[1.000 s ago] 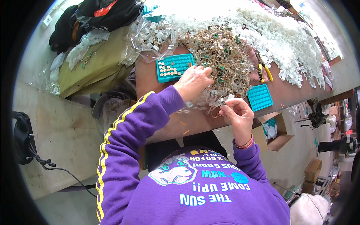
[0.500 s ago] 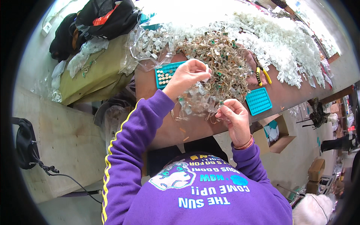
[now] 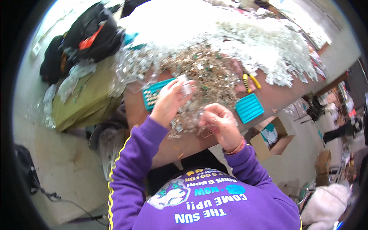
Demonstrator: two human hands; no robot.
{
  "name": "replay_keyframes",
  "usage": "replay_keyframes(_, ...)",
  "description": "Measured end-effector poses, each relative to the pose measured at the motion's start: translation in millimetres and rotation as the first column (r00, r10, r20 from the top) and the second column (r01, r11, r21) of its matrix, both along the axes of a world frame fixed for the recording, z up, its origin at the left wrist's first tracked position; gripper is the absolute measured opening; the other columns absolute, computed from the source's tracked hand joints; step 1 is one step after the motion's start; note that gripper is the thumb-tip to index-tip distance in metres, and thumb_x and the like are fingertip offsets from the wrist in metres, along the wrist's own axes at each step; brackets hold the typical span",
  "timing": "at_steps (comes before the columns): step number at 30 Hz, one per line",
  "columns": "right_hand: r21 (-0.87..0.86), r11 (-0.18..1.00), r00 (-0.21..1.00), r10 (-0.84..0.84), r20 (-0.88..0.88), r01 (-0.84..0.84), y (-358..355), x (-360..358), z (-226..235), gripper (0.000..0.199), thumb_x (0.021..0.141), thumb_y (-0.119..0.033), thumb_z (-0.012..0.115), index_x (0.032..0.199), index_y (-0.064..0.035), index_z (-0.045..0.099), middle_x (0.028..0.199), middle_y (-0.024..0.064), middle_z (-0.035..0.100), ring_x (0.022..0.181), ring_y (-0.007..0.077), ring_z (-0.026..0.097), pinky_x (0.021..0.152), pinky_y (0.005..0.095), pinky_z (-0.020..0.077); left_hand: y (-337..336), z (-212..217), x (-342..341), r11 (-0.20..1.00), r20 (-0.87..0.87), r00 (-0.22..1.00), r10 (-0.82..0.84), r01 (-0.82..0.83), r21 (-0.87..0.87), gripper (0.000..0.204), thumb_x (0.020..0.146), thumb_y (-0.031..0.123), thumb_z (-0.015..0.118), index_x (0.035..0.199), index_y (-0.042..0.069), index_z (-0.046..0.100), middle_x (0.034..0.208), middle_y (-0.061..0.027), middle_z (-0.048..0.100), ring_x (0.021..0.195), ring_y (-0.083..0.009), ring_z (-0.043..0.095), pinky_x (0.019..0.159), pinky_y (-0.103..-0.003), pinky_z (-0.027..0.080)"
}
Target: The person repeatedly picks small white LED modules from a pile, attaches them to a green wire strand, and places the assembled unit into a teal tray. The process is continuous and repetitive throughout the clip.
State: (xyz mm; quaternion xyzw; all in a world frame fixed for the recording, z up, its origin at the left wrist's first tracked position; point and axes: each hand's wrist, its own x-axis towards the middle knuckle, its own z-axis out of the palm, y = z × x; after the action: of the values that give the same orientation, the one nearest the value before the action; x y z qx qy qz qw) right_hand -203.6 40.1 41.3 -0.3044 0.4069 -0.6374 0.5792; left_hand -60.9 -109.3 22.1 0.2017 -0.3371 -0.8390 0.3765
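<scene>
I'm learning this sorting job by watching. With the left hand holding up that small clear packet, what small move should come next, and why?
Probably lower the left hand toward the teal tray just beneath it. It pinches a small clear packet above the tangled pile, the tray's pockets sit closest, and the right hand seems busy with other pieces.

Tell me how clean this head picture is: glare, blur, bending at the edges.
Head view: strong glare washes out the white heap at the top, so detail is lost there; the fisheye bends the table edge and leaves a black rim around the frame; the left hand and right hand look slightly soft, and the small clear piece in the left fingers is too blurred to identify.
</scene>
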Motion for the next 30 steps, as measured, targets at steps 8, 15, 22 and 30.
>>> replay_keyframes(8,-0.066,0.980,0.981,0.192,0.030,-0.190,-8.8,12.5,5.5,0.023,0.092,-0.020,0.066,0.103,-0.0008,0.061,0.089,0.0030,0.065,0.076,0.0088,0.063,0.068,0.0223,0.0497,63.9,1.3,42.4,0.995,-0.074,0.995,0.071,-0.076,-0.065,0.028,0.097,0.016,0.057,0.121,0.002,0.052,0.102,-0.0054,0.060,0.091,-0.0145,0.058,0.083,-0.028,0.049)
replay_keyframes(15,-0.110,0.921,0.911,0.387,0.139,-0.374,-18.7,36.9,7.7,0.020,0.091,-0.021,0.069,0.098,-0.0032,0.062,0.084,0.0004,0.065,0.070,0.0067,0.062,0.063,0.0188,0.0470,99.0,-8.6,55.2,0.980,-0.053,0.979,0.199,-0.197,0.039,0.017,0.095,0.013,0.061,0.106,0.002,0.053,0.090,-0.0035,0.061,0.079,-0.0099,0.058,0.071,-0.024,0.049)
replay_keyframes(22,-0.046,0.931,0.924,0.365,0.112,-0.362,-33.0,41.1,12.9,0.020,0.092,-0.019,0.066,0.102,-0.0028,0.061,0.085,0.0031,0.065,0.073,0.0098,0.063,0.066,0.0227,0.0496,91.8,-7.0,61.0,0.950,0.088,0.960,0.267,-0.247,-0.190,0.012,0.094,0.011,0.063,0.100,0.002,0.057,0.086,-0.0016,0.063,0.073,-0.0069,0.057,0.062,-0.020,0.044)
replay_keyframes(30,0.142,0.936,0.946,0.311,0.095,-0.322,-53.3,39.4,-2.2,0.019,0.088,-0.020,0.071,0.098,-0.0055,0.064,0.083,0.0012,0.066,0.068,0.0072,0.063,0.059,0.0183,0.0473,67.2,-32.1,57.0,0.879,-0.140,0.914,0.380,-0.404,-0.255,0.015,0.093,0.007,0.062,0.105,0.005,0.054,0.100,-0.0050,0.060,0.090,-0.0107,0.060,0.079,-0.024,0.051)
